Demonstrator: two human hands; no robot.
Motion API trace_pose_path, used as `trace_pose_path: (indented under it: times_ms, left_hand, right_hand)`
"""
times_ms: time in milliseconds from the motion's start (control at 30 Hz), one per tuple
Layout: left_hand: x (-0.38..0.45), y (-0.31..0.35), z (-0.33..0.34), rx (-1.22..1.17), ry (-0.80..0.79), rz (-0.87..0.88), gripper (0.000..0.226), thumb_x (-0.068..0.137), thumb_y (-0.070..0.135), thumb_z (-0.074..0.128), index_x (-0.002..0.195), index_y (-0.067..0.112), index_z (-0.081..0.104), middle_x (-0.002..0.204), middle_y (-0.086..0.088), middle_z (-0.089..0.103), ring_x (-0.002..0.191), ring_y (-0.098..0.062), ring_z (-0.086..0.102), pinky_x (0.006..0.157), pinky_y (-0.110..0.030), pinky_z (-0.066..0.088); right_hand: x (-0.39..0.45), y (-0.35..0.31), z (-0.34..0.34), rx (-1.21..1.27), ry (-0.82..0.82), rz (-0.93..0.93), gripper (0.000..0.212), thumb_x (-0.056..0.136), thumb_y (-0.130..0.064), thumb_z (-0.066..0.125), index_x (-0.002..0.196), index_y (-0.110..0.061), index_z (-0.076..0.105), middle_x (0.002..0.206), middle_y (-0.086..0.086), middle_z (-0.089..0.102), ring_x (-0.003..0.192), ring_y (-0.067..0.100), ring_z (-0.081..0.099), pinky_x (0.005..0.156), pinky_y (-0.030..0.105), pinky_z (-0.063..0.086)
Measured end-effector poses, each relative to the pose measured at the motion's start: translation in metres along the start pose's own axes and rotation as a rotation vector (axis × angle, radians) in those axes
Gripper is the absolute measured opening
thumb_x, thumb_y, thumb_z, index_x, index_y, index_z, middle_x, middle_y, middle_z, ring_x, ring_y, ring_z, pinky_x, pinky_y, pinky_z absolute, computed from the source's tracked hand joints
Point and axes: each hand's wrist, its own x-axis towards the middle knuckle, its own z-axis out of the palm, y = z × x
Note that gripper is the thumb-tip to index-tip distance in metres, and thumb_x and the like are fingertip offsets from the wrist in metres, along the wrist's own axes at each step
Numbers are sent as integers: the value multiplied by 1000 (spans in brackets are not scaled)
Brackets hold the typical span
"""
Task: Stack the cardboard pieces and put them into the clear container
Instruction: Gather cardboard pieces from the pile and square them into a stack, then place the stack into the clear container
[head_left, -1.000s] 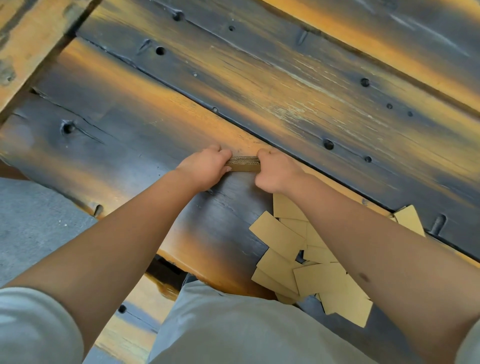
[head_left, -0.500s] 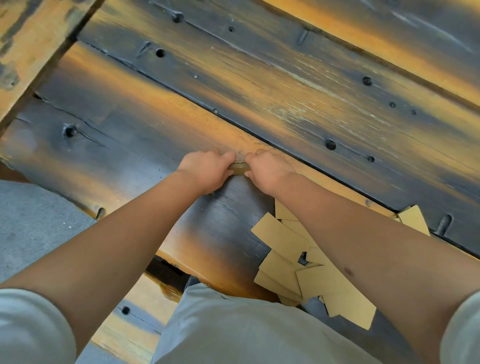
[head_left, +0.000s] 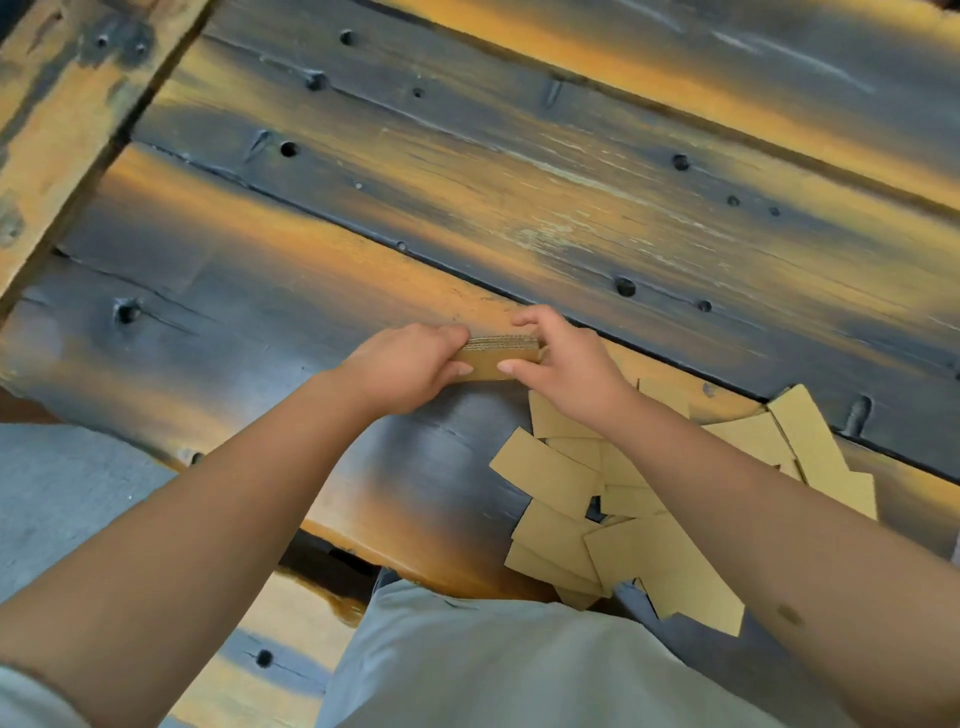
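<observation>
I pinch the small cardboard stack (head_left: 497, 357) between my left hand (head_left: 410, 366) and right hand (head_left: 563, 364) above the counter (head_left: 519, 208), probably squaring its edges, loose pieces (head_left: 597, 509) nearby, no container in sight.

Soft even daylight, perhaps slight edge blur.

cardboard stack (head_left: 500, 357) between left hand (head_left: 410, 366) and right hand (head_left: 563, 366) on wooden table (head_left: 519, 197)

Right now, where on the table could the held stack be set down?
Bare planks left of the left hand, and beyond both hands. Crowded: loose cardboard pieces lie under and beside the right hand, which shares the stack.
</observation>
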Motion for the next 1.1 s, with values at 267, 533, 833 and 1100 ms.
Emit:
trace_pose_path:
  times_ms: [267,533,833,1100]
  left_hand:
    - [43,146,-13,-270,-245,242,14,95,32,55,94,19,51,86,4,57,82,-16,55,70,-33,44]
    - [83,341,17,-462,-629,477,11,98,22,53,88,23,50,73,10,53,59,0,48,57,-18,39]
    - [96,501,98,-441,-793,453,15,97,26,54,102,17,44,80,-2,53,63,-12,47,54,-27,38]
    - [104,524,157,-258,-160,474,28,97,32,46,123,19,46,115,1,53,100,-22,56,81,-35,46]
  right_hand:
    - [-126,36,-76,555,210,251,7,94,-29,59,95,-25,53,70,-11,61,55,11,59,49,25,45]
    - [-280,92,-115,1408,844,310,30,88,-24,59,112,-13,46,75,0,60,51,10,50,46,21,42]
    - [-392,156,-147,1485,1099,461,10,99,-20,51,106,-16,57,76,-2,60,51,6,44,45,17,36]
    - [-397,246,-218,1359,1436,733,12,94,-16,56,83,-19,53,62,-4,54,40,5,39,39,17,33]
